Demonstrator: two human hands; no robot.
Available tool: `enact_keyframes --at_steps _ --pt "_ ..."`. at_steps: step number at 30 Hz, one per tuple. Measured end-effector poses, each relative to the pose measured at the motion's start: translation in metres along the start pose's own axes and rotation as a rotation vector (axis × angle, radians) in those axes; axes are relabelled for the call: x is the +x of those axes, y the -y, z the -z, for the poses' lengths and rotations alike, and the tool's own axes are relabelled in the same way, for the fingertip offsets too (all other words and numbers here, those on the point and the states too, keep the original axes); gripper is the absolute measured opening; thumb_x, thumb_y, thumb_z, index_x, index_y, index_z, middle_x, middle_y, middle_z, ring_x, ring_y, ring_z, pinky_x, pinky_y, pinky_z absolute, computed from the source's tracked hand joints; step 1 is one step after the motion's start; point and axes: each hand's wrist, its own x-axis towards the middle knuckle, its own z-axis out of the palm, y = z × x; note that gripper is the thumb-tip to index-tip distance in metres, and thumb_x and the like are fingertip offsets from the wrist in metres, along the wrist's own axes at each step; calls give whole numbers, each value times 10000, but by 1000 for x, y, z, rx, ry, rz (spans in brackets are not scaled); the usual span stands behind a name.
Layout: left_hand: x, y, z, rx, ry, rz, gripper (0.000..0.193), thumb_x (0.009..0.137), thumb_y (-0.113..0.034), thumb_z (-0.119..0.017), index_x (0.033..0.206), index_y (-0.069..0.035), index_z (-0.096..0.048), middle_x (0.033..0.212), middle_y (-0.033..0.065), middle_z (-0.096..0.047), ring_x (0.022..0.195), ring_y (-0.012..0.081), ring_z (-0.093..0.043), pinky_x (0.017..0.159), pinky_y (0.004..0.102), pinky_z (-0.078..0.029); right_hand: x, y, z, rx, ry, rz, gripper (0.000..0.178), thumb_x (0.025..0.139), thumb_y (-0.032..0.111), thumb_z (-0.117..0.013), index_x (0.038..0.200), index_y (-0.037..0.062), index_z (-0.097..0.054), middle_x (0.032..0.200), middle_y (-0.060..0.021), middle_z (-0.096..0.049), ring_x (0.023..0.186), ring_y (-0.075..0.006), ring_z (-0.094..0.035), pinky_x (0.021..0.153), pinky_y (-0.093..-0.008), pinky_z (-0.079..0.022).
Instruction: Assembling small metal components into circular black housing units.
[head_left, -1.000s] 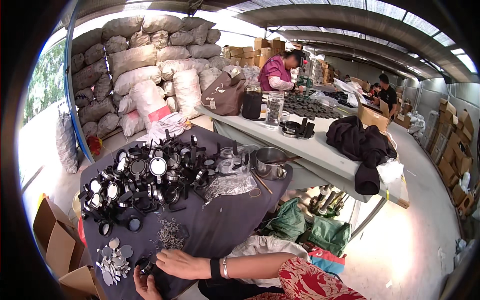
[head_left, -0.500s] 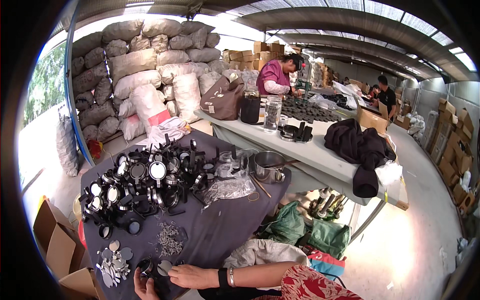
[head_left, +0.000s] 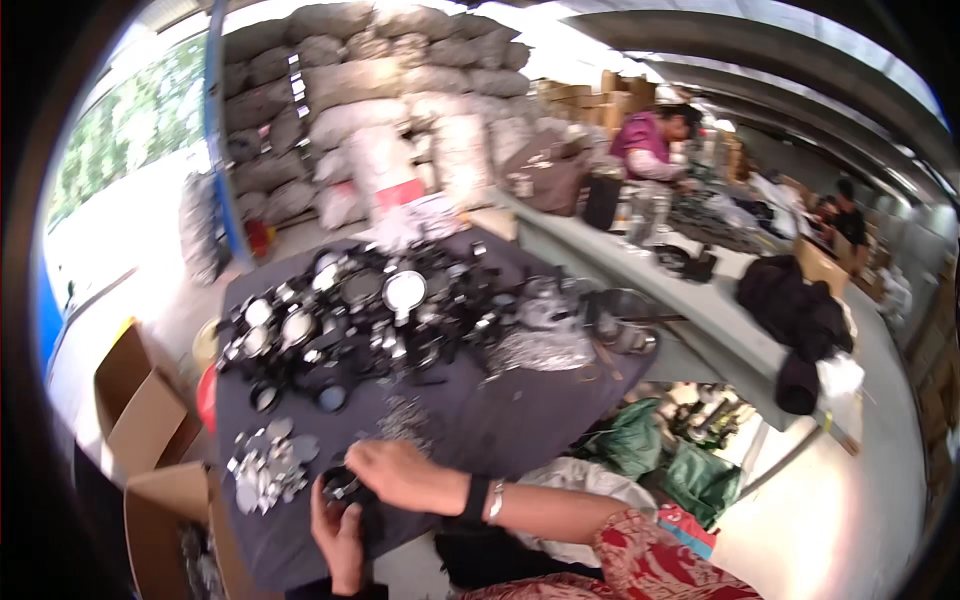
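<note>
My left hand (head_left: 338,535) is wrapped around a black round ring-shaped part (head_left: 342,488) near the front edge of the dark cloth-covered table. Over that part, my right hand (head_left: 400,474) has its fingers pinched together at the rim. What lies between those fingertips is hidden and blurred. Beside my left hand is a pile of flat silver discs with tabs (head_left: 270,462). Just beyond my right hand lies a heap of small metal pieces (head_left: 405,420). Farther back, many black parts with round silver faces (head_left: 370,310) are piled up.
Clear plastic bags (head_left: 545,335) and a metal pot (head_left: 625,325) occupy the table's right side. Open cardboard boxes (head_left: 165,510) stand at the left. A long pale table (head_left: 700,315) holds dark cloth. Stacked sacks (head_left: 370,110) line the back; a person in purple (head_left: 650,145) works there.
The whole view has shifted, so the scene sits farther right and is blurred. My right hand has moved from a silver disc beside the black part to directly over that part.
</note>
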Motion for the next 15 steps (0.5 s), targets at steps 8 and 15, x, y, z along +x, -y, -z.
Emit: enact_keyframes --at_steps 8,15 --pt "0 2 -6 41 34 36 809 806 -6 -646 1474 -77 -195 777 18 -588 604 49 -495 508 205 -413 0 -14 -45 54 7 54 150 806 12 -585 913 9 -480 896 -131 -625 744 -304 -643 599 -378 -528" --pt "0 3 1 100 -3 7 806 802 -9 -664 1466 -55 -209 748 15 -584 640 58 -495 601 213 -436 -2 -6 -51 26 102 98 176 739 -6 -570 899 0 -498 902 -129 -618 751 -304 -643 639 -379 -534"
